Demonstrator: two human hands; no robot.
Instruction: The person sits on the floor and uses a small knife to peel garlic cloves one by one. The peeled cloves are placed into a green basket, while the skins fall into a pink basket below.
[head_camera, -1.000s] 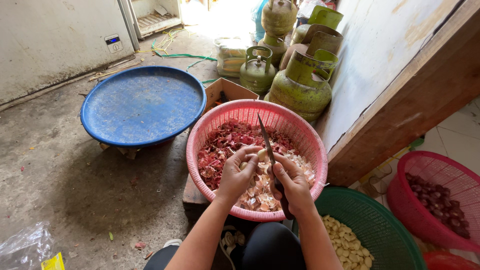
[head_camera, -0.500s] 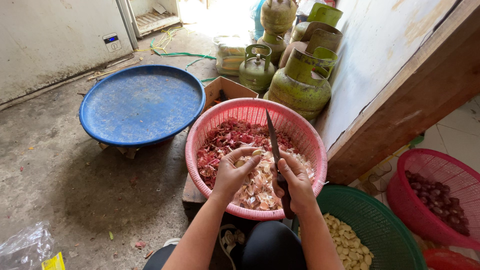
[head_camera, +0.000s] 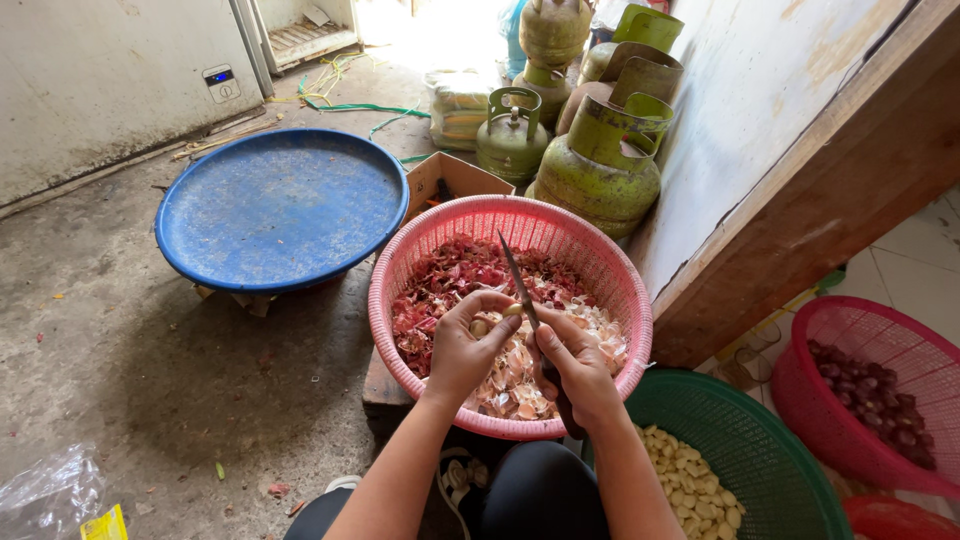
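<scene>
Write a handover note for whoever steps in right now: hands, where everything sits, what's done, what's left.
Left hand: grip on a small garlic clove, over the pink basket.
Right hand: grip on the knife, blade pointing away, edge at the clove.
Pink basket: holds red and pale peelings.
Green basket, at the right knee: peeled cloves.
Red basket, far right: dark red bulbs.
Done: a pile of peeled cloves. Left: this clove; whether more remain unpeeled is not visible.
</scene>
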